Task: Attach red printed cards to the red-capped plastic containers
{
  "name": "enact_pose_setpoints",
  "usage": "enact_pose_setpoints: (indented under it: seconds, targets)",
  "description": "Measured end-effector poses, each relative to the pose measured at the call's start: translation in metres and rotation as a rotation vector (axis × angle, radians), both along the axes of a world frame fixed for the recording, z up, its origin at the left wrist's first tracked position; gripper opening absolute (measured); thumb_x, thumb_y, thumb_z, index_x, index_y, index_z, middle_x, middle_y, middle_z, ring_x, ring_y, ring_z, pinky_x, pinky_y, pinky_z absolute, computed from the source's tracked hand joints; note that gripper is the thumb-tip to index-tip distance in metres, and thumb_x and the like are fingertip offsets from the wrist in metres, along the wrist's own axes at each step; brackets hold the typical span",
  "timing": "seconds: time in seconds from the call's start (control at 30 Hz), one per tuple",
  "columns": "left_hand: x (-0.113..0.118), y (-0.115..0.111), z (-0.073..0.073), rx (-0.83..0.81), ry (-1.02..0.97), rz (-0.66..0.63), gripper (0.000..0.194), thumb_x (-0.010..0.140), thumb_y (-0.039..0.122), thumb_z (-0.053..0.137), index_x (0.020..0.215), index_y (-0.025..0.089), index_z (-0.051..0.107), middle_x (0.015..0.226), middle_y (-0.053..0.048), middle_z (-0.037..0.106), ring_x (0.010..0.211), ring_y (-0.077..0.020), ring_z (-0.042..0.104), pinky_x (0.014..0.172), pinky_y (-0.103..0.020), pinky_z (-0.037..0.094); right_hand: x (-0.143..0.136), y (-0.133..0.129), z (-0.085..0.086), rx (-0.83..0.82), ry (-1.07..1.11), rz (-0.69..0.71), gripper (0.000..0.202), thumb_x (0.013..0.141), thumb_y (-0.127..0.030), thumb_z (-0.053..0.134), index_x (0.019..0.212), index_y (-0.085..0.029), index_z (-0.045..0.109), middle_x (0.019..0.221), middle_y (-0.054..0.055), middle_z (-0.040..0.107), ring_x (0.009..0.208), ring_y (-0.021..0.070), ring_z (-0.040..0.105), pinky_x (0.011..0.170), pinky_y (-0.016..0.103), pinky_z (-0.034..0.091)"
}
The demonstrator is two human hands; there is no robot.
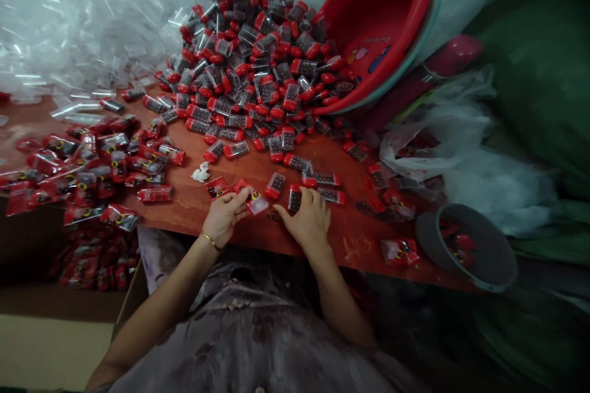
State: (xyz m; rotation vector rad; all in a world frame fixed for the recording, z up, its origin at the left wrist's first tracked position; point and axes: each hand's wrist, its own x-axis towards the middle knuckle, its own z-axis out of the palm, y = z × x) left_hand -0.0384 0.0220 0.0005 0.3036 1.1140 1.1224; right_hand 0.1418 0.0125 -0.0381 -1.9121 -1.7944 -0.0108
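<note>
My left hand (225, 214) pinches a small red printed plastic sleeve (257, 202) with a pale, see-through end. My right hand (310, 218) closes its fingers around a small clear container with red ends and dark contents (294, 198), at the table's near side. Between the hands stands another such container (275, 185), apart from both. More of them (328, 179) lie just beyond my right fingers. A flat red printed sleeve (216, 186) lies beside my left hand, near a crumpled white scrap (200, 172).
A large heap of red-ended containers (258, 67) rises at the back, against a tilted red basin (405, 18). Wrapped red packets (101, 166) pile up on the left, above a cardboard box (59, 304) of more packets. Clear plastic (92, 18) fills the back left. A grey bucket (488, 252) stands right.
</note>
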Motion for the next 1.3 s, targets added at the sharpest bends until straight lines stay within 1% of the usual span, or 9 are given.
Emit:
enact_pose_setpoints:
  seconds: [0.13, 0.3, 0.4, 0.5, 0.63, 0.8, 0.97, 1.17, 1.3]
  targets:
    - [0.0, 0.0, 0.004, -0.087, -0.119, -0.037, 0.038, 0.05, 0.037, 0.085, 0.07, 0.016, 0.062, 0.065, 0.0, 0.068, 0.061, -0.0135, 0.064, 0.066, -0.027, 0.05, 0.016, -0.002, -0.01, -0.053, 0.006, -0.018, 0.034, 0.084, -0.031, 0.045, 0.105, -0.009, 0.06, 0.097, 0.02, 0.065, 0.089, 0.0299, 0.058, 0.078, 0.044, 0.045]
    - [-0.001, -0.005, 0.008, -0.058, -0.135, -0.074, 0.034, 0.056, 0.039, 0.082, 0.07, 0.016, 0.061, 0.063, -0.001, 0.067, 0.064, -0.0147, 0.065, 0.068, -0.028, 0.05, 0.021, -0.024, 0.014, -0.221, 0.656, 0.155, 0.031, 0.083, -0.039, 0.047, 0.097, -0.016, 0.061, 0.062, 0.003, 0.062, 0.054, 0.0172, 0.058, 0.058, 0.031, 0.049]
    - [0.0, -0.007, 0.008, 0.0, -0.094, -0.089, 0.035, 0.053, 0.039, 0.083, 0.064, 0.015, 0.06, 0.061, 0.0, 0.066, 0.062, -0.0135, 0.064, 0.068, -0.027, 0.05, 0.014, -0.042, 0.036, -0.477, 1.057, 0.306, 0.031, 0.081, -0.045, 0.051, 0.092, -0.018, 0.061, 0.055, -0.003, 0.057, 0.037, 0.0093, 0.048, 0.04, 0.022, 0.041]
    - [0.002, -0.009, 0.007, 0.047, -0.048, -0.07, 0.038, 0.049, 0.04, 0.085, 0.065, 0.013, 0.063, 0.065, -0.002, 0.067, 0.061, -0.0123, 0.062, 0.065, -0.026, 0.049, 0.005, -0.048, 0.045, -0.625, 1.236, 0.328, 0.032, 0.075, -0.046, 0.058, 0.089, -0.017, 0.062, 0.05, -0.004, 0.054, 0.034, 0.0072, 0.046, 0.032, 0.017, 0.031]
    - [0.002, -0.011, 0.007, 0.077, -0.024, -0.061, 0.04, 0.046, 0.039, 0.085, 0.07, 0.012, 0.067, 0.069, -0.002, 0.068, 0.063, -0.012, 0.061, 0.064, -0.025, 0.05, -0.003, -0.042, 0.039, -0.666, 1.28, 0.312, 0.03, 0.074, -0.044, 0.059, 0.085, -0.016, 0.063, 0.046, -0.006, 0.05, 0.033, 0.006, 0.044, 0.03, 0.015, 0.028]
    - [0.004, -0.014, 0.009, 0.054, -0.046, -0.089, 0.044, 0.045, 0.043, 0.085, 0.073, 0.014, 0.067, 0.067, -0.001, 0.068, 0.06, -0.0115, 0.062, 0.064, -0.026, 0.051, -0.011, -0.038, 0.036, -0.532, 1.254, 0.306, 0.027, 0.078, -0.042, 0.056, 0.084, -0.017, 0.062, 0.05, -0.006, 0.05, 0.035, 0.0046, 0.042, 0.033, 0.015, 0.031]
    - [0.017, -0.018, 0.01, 0.078, -0.066, -0.065, 0.042, 0.04, 0.034, 0.088, 0.07, 0.014, 0.066, 0.067, 0.0, 0.068, 0.06, -0.0098, 0.061, 0.063, -0.022, 0.049, -0.023, -0.041, 0.033, -0.445, 1.122, 0.329, 0.026, 0.083, -0.043, 0.051, 0.088, -0.019, 0.06, 0.055, -0.005, 0.051, 0.04, 0.0068, 0.045, 0.038, 0.018, 0.037]
    - [0.028, -0.021, 0.003, 0.155, -0.062, 0.003, 0.04, 0.048, 0.041, 0.084, 0.072, 0.013, 0.068, 0.068, 0.0, 0.068, 0.06, -0.0081, 0.058, 0.062, -0.02, 0.046, -0.043, -0.041, 0.018, -0.128, 0.887, 0.278, 0.025, 0.088, -0.039, 0.046, 0.098, -0.019, 0.057, 0.081, 0.005, 0.065, 0.073, 0.016, 0.061, 0.062, 0.026, 0.049]
    - [0.026, -0.019, -0.001, 0.167, -0.073, 0.0, 0.037, 0.055, 0.043, 0.081, 0.067, 0.012, 0.063, 0.053, 0.005, 0.057, 0.046, -0.0041, 0.048, 0.048, -0.017, 0.039, -0.045, -0.037, 0.017, -0.274, 0.986, 0.34, 0.025, 0.091, -0.041, 0.041, 0.087, -0.02, 0.053, 0.061, -0.003, 0.054, 0.052, 0.0101, 0.052, 0.049, 0.021, 0.043]
